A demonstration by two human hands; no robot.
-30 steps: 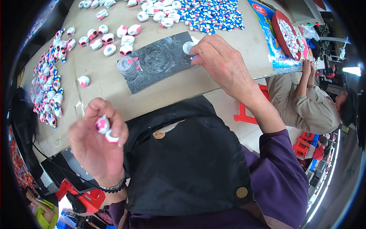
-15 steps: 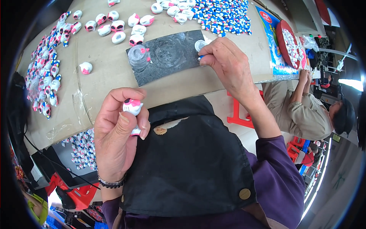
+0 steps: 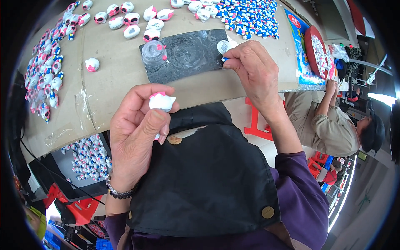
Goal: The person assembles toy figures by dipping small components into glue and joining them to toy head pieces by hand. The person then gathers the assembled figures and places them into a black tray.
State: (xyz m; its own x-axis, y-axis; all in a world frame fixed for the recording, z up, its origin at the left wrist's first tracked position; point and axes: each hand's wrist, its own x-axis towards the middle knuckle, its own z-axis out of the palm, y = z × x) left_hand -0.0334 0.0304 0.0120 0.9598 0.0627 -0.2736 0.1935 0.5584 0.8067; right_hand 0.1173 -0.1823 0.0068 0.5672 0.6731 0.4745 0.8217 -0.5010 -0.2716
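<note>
My left hand [image 3: 139, 121] is closed round a small white cat-shaped toy head [image 3: 162, 102] with pink on top, held above the near table edge. A second white and pink bit shows low between its fingers, mostly hidden. My right hand [image 3: 255, 66] pinches a tiny blue piece [image 3: 225, 59], partly covered by the fingertips, beside a small clear cup [image 3: 223, 46]. That cup rests at the right end of a dark slab [image 3: 189, 66]. On the slab's left end stands a clear round dish [image 3: 152, 54] with small pink pieces at its rim.
White toy heads [image 3: 131, 31] lie across the table [image 3: 112, 62], with blue-and-white pieces [image 3: 246, 18] piled behind. Finished-looking figures [image 3: 48, 79] cover the left. A tray [image 3: 87, 160] of figures sits below the table edge. At right are a red bowl [image 3: 310, 50] and a co-worker [image 3: 333, 121].
My left hand has moved right and up, turning the toy head so its dark patches no longer show. My right hand has shifted slightly right, and the blue piece shows more.
</note>
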